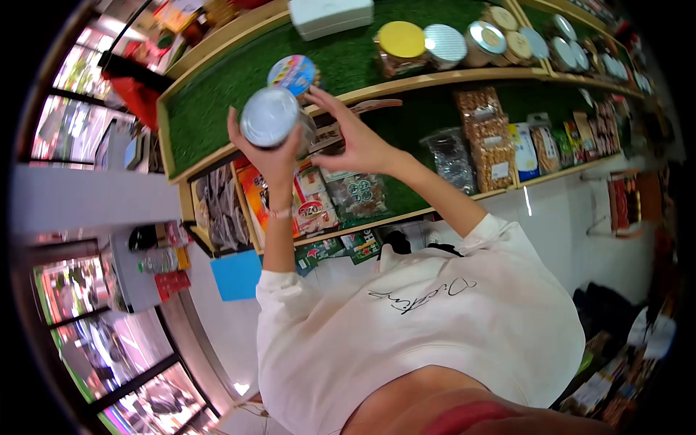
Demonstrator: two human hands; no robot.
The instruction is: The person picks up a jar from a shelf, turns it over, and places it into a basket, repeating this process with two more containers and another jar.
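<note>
A jar with a silvery-white lid point(268, 116) is in my left hand point(272, 165), fingers wrapped round its near side, at the front edge of the upper shelf. Part of its clear side shows to the right of the lid. My right hand point(359, 141) is just right of this jar, thumb and fingers spread apart in a wide curve. Its fingertips come near a second container with a colourful blue and pink lid point(293, 74), which stands behind on the green turf. Flat packets point(313, 199) lie on the lower shelf beneath my hands.
The green-lined upper shelf point(210, 109) carries a white box point(331, 18), a yellow-lidded jar point(401, 40) and several other jars to the right. Below are bagged nuts point(484, 138) and a dark plastic bag point(449, 159). A wooden rim point(435, 78) edges the upper shelf.
</note>
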